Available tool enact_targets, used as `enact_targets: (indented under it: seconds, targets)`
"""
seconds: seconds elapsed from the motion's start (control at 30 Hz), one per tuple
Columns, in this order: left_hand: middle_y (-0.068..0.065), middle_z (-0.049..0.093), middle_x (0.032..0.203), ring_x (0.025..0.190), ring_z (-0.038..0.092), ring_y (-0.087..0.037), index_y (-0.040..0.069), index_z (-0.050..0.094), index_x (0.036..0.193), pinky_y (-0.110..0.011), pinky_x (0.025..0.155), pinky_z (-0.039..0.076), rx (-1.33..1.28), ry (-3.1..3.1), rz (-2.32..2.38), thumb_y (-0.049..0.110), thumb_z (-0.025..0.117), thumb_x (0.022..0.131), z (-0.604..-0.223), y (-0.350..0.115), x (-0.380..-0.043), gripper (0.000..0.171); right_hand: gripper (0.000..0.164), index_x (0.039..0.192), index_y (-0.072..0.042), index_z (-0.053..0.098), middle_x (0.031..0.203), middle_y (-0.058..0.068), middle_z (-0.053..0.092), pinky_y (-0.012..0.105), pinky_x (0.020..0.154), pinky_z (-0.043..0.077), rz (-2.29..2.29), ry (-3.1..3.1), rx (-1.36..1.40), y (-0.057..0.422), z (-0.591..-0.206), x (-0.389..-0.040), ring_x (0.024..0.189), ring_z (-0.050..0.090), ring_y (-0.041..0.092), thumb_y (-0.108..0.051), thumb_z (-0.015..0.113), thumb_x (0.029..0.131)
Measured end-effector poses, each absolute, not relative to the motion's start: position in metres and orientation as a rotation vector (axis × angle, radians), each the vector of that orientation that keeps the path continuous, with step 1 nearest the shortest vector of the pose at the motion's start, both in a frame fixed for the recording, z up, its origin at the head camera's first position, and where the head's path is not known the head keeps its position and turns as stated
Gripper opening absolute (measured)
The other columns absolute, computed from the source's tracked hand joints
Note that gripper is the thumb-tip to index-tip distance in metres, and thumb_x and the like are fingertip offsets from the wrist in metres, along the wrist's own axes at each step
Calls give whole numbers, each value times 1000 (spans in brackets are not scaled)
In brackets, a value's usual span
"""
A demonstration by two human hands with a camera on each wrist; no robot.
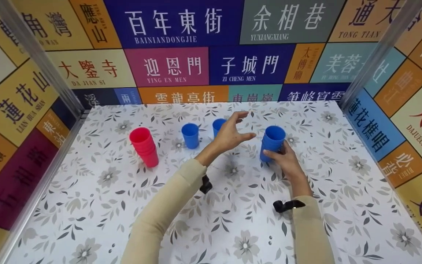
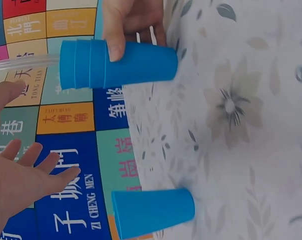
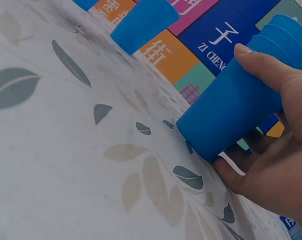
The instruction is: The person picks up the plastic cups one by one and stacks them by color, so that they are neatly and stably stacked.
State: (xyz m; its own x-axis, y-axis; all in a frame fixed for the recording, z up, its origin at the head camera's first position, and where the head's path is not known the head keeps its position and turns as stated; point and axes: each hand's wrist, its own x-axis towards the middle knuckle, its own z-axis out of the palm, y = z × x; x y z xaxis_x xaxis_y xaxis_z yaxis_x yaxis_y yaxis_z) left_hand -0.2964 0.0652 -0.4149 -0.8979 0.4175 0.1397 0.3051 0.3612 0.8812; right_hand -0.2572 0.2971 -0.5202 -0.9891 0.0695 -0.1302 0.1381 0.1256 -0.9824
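Note:
My right hand (image 1: 287, 161) grips a nested stack of blue cups (image 1: 271, 143), thumb on the near side and fingers curled behind. In the right wrist view the stack (image 3: 236, 95) tilts, its base close over the cloth. My left hand (image 1: 230, 135) hangs in the air left of the stack, fingers spread and holding nothing. Behind it stands a single blue cup (image 1: 218, 125), partly hidden by the hand. Farther left another blue cup (image 1: 190, 135) stands upright. A nested stack of red cups (image 1: 144, 147) stands at the left.
A white cloth with grey flowers (image 1: 245, 244) covers the table. Panels with printed signs (image 1: 172, 66) rise along the back and both sides. A black wrist camera mount (image 1: 206, 184) sticks out from the left sleeve, another (image 1: 288, 205) from the right.

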Motion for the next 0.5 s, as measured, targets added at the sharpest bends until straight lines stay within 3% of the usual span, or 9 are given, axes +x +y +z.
enact_targets:
  seconds: [0.5]
  targets:
    - [-6,48,153,145,41,-25,15,42,149,-47,119,37,492,2583,1727,25,78,88,-422,-8,-301,71,95,162,-18,16,166,17,23,49,126,20,-2074,2267,188,298,-521,-256,154,23,33,-22,77,89]
